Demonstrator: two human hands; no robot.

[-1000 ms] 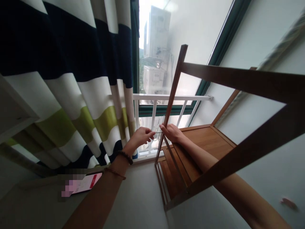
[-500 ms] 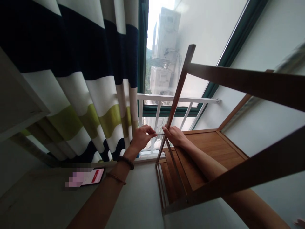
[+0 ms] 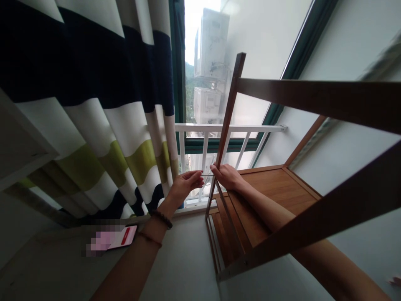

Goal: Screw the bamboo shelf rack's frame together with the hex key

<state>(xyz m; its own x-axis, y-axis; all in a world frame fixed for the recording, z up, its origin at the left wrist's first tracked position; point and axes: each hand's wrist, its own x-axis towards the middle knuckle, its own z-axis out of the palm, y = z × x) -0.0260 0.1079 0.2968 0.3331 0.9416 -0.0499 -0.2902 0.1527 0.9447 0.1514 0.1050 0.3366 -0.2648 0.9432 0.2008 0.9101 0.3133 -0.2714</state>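
Note:
Between the fingertips of my left hand (image 3: 187,184) is a thin metal Allen key (image 3: 207,175), pinched at one end. Its other end meets the upright post of a brown wooden shelf rack (image 3: 229,102). My right hand (image 3: 230,176) is wrapped round that same post just where the key meets it, thumb toward the key. The right forearm passes through the rack's frame, above a slatted shelf board (image 3: 269,188). The key's far tip and any screw there are hidden by the post and fingers.
A phone (image 3: 128,236) with a lit screen lies on the ledge at lower left. Striped curtains (image 3: 125,113) hang on the left. Behind the rack stand a white railing (image 3: 191,127) and a green-framed window. A white wall is at right.
My left hand has turned slightly, its fingers straighter along the key. My right hand keeps its hold on the post. The whole view has shifted a little.

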